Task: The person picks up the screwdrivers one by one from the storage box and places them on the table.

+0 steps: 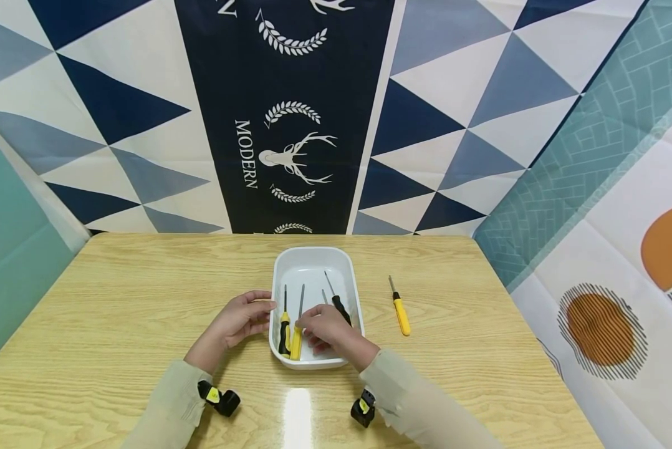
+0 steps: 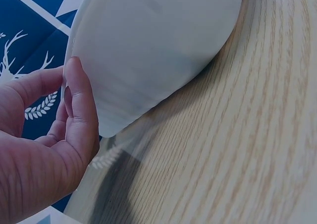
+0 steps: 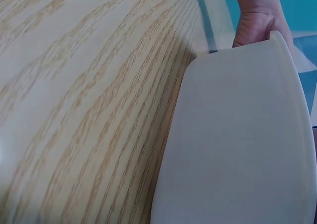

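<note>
A white plastic tray [image 1: 315, 251] stands on the table with several screwdrivers in it. My left hand [image 1: 246, 319] holds the tray's left wall, its thumb at the rim and the other fingers along the outside; the left wrist view shows this grip close up. Inside the tray, my right hand [image 1: 326, 328] pinches the handle of a yellow screwdriver [image 1: 297, 343], whose shaft points away from me. Left of it lies a black-and-yellow screwdriver [image 1: 284, 333]. A black-handled screwdriver [image 1: 340, 307] lies at the right, partly behind my hand, near another shaft [image 1: 324, 297] whose handle is hidden.
To the right of the tray, a yellow screwdriver with a black collar [image 1: 401, 315] lies on the wooden table [image 1: 145, 293]. A patterned cloth [image 1: 291, 206] hangs behind the table's far edge. More cloth panels border the left and right sides.
</note>
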A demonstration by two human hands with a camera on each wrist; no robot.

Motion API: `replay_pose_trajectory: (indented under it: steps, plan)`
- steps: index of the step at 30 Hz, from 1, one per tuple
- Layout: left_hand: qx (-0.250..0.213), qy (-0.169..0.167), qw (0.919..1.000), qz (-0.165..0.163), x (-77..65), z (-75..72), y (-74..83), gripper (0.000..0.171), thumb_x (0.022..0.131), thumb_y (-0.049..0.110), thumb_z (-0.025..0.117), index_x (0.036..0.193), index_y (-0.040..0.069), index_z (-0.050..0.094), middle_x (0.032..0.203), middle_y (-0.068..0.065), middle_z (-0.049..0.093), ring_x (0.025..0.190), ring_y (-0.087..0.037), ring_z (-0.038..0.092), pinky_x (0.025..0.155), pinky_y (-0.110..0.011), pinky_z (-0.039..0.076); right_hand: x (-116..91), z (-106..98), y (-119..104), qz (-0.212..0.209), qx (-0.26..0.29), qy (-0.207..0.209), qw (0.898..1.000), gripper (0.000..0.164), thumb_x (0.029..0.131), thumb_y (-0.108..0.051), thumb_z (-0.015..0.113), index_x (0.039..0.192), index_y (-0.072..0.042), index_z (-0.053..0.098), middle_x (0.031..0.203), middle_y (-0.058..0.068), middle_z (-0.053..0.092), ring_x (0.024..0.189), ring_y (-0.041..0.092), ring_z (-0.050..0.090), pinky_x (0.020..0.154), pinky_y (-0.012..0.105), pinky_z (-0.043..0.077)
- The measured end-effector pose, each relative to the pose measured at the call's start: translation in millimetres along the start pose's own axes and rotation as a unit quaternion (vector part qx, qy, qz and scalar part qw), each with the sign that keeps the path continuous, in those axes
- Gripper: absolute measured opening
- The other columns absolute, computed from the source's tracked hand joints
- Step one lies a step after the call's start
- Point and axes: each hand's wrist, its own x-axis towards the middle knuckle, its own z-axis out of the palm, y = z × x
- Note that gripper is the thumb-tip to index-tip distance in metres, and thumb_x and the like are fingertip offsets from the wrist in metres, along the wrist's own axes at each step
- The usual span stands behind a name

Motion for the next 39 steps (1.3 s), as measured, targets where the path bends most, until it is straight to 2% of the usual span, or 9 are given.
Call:
replay_pose_trajectory:
  steps: [29,39]
  plan:
    - [-0.007,-0.010,0.9999,0.002,-1.3,0.3,1.9,0.050,0.091,0.012,0.058,0.134,-0.003,0.036,0.093,-0.001,0.063,0.077,-0.008,0.062,0.069,-0.022,0.056,1.2,5.3,-2.3,0.004,-0.011,0.002,1.000,0.020,0.085,-0.020,0.064,0.097,-0.006,0.058,0.074,0.005,0.059,0.054,0.013,0.050,0.043,0.021,0.044]
    - [-0.006,-0.013,0.9999,0.001,-1.7,-0.3,2.2,0.052,0.090,0.013,0.060,0.134,-0.003,0.036,0.092,-0.001,0.063,0.077,-0.009,0.061,0.071,-0.023,0.056,2.1,7.9,-5.4,0.008,-0.047,0.013,0.999,0.018,0.084,-0.020,0.065,0.094,-0.006,0.060,0.073,0.004,0.058,0.051,0.012,0.048,0.041,0.020,0.044]
